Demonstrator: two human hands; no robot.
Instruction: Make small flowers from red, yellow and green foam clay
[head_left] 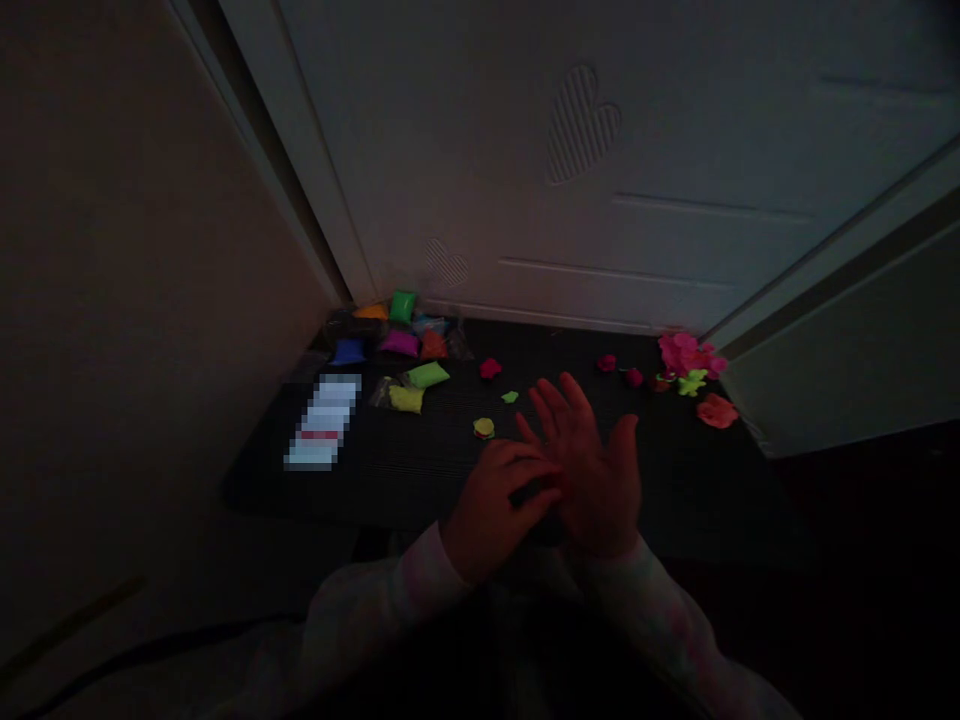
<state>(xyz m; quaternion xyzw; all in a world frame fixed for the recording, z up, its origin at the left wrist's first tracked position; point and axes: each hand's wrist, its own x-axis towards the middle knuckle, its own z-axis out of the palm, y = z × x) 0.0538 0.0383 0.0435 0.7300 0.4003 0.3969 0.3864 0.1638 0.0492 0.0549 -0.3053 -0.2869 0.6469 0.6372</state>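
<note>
My right hand [592,475] is raised over the front of the dark table with its palm showing and its fingers and thumb spread. My left hand [499,515] reaches across to that palm, its fingers bent and its thumb close to the fingertips. Anything small in the left fingertips is too dark to make out. Just beyond my hands lie a small round yellow clay piece [484,428] with red and green edges and a flat light-green clay piece [510,397]. A red flower-like clay piece [490,369] sits farther back.
Bags of coloured clay [401,343] cluster at the back left, near a blurred, lit phone-like screen [324,422]. Pink flower-like pieces [686,355], a coral piece [718,411] and a yellow-green figure [691,382] stand at the right. A white heart-patterned panel [525,200] rises behind the table [337,500].
</note>
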